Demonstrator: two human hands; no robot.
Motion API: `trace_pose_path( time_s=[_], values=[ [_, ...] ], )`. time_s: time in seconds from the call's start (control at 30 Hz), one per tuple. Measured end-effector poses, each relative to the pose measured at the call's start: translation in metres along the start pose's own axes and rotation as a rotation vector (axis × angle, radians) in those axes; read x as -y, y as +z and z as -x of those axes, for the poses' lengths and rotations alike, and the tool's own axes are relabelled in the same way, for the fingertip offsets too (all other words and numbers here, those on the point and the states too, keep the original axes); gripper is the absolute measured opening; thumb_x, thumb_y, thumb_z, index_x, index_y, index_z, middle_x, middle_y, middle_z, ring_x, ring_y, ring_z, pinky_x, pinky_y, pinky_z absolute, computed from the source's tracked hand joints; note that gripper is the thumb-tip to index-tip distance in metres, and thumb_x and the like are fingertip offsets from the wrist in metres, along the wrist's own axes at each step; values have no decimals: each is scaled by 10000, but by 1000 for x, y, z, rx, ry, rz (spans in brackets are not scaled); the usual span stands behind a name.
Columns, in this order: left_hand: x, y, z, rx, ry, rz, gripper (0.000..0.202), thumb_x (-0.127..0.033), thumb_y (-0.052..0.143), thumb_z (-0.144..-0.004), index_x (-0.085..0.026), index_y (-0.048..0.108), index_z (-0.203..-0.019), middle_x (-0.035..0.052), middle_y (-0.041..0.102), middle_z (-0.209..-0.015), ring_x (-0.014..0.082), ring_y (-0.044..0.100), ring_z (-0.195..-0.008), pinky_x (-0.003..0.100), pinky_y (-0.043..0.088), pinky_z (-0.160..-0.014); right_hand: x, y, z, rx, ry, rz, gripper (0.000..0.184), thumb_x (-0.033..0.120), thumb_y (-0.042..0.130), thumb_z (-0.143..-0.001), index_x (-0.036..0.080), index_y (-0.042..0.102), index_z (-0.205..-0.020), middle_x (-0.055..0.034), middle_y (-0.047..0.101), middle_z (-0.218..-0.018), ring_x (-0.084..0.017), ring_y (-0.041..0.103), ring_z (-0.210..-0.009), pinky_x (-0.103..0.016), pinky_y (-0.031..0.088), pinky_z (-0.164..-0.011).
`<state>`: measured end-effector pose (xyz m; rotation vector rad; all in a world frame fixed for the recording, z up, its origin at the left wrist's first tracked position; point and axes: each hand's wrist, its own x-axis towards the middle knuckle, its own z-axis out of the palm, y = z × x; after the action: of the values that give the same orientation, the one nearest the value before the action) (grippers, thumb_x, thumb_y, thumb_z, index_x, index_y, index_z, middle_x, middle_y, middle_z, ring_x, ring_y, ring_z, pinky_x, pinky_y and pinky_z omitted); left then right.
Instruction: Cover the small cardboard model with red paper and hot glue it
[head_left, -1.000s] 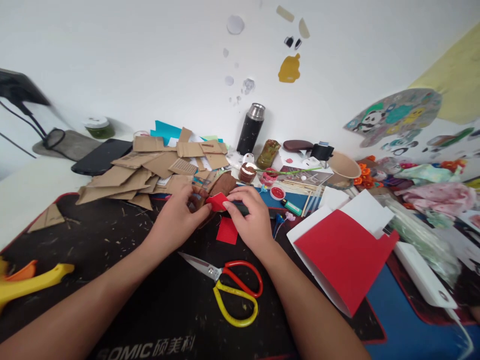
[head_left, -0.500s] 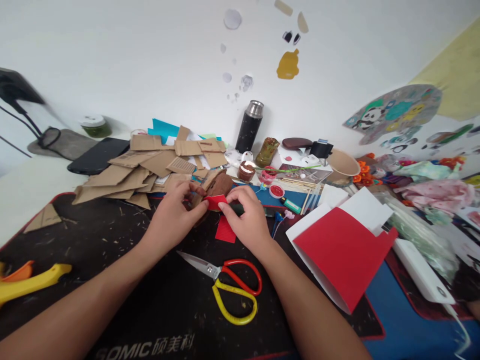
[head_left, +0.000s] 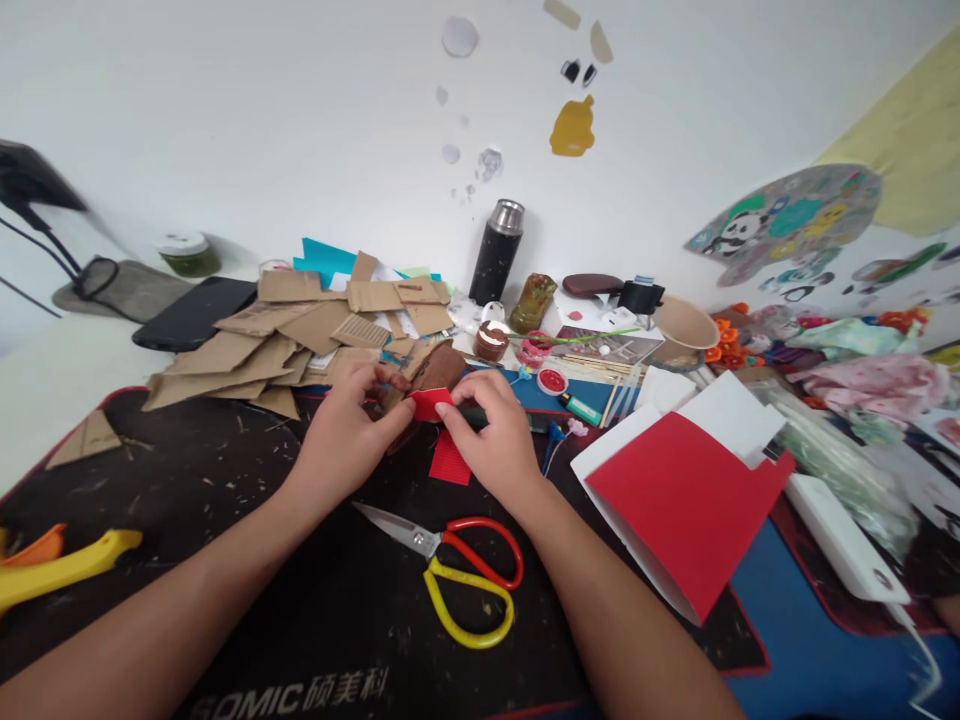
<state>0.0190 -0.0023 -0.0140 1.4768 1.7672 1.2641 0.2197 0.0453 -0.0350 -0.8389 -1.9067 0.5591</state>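
Note:
Between my two hands is a small piece of red corrugated paper, pinched at its left end by my left hand and at its right end by my right hand. Just behind it sits a brown block-like object, partly covered by my left fingers; I cannot tell whether they touch it. A second red corrugated piece lies on the black mat below my fingers. Nearer to me rest scissors with one red and one yellow handle, blades pointing left.
Cardboard scraps are heaped at the back left. A black thermos stands by the wall. Folded red card lies to the right, near a white glue-gun-like device. A yellow-handled tool is at far left.
Both hands stay nearly where they were, still pinching the red piece. The whole view has shifted very slightly; nothing else has visibly moved.

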Motion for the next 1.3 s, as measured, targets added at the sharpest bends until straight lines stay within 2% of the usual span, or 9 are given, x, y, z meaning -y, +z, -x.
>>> trace_pose_path(
  time_s=[0.33,0.5,0.67,0.83,1.0,1.13,1.3],
  values=[
    [0,0,0,-12,20,33,234,-498,759,-859,-285,712,-942,58,764,-1025,283,670,-895,410,499,-819,1,1,1,-13,16,6,168,202,726,-1029,276,616,-926,-50,697,-1053,-257,710,-1038,-416,600,-969],
    [-2,1,3,0,-32,70,256,-498,769,-865,-272,714,-973,57,755,-1021,277,684,-898,408,512,-822,4,1,0,-27,34,13,171,219,723,-1039,281,607,-929,-45,702,-1041,-258,707,-1025,-416,603,-952],
    [0,4,7,-5,-41,184,286,-460,835,-855,-267,709,-1024,30,741,-959,249,680,-857,368,524,-770,7,0,-1,-77,38,13,130,266,767,-1055,277,640,-1029,-56,718,-1079,-271,704,-1074,-434,602,-982],
    [9,12,8,54,-168,386,392,-495,901,-820,-254,701,-1056,11,746,-848,233,687,-726,342,525,-653,4,0,-1,-87,57,1,144,298,797,-1051,272,656,-1050,-57,717,-1097,-268,707,-1085,-431,604,-994],
    [15,17,7,53,-235,452,526,-577,950,-758,-242,688,-1066,27,787,-882,274,757,-800,370,570,-714,-4,2,-1,-72,110,-57,162,329,810,-1037,278,659,-1007,-40,711,-1071,-252,708,-1037,-412,613,-965],
    [10,18,10,86,-260,500,553,-595,947,-762,-256,640,-1073,-8,753,-813,264,748,-749,356,544,-684,-5,2,-2,-62,138,-65,169,356,816,-1029,281,668,-998,-42,729,-1079,-255,709,-1055,-401,616,-952],
    [3,19,13,106,-291,538,599,-597,966,-740,-259,604,-1076,-27,747,-782,239,725,-703,328,505,-651,-4,2,-2,-71,136,-41,153,313,819,-1027,270,674,-1003,-39,732,-1087,-246,709,-1064,-391,602,-978]
  ],
)
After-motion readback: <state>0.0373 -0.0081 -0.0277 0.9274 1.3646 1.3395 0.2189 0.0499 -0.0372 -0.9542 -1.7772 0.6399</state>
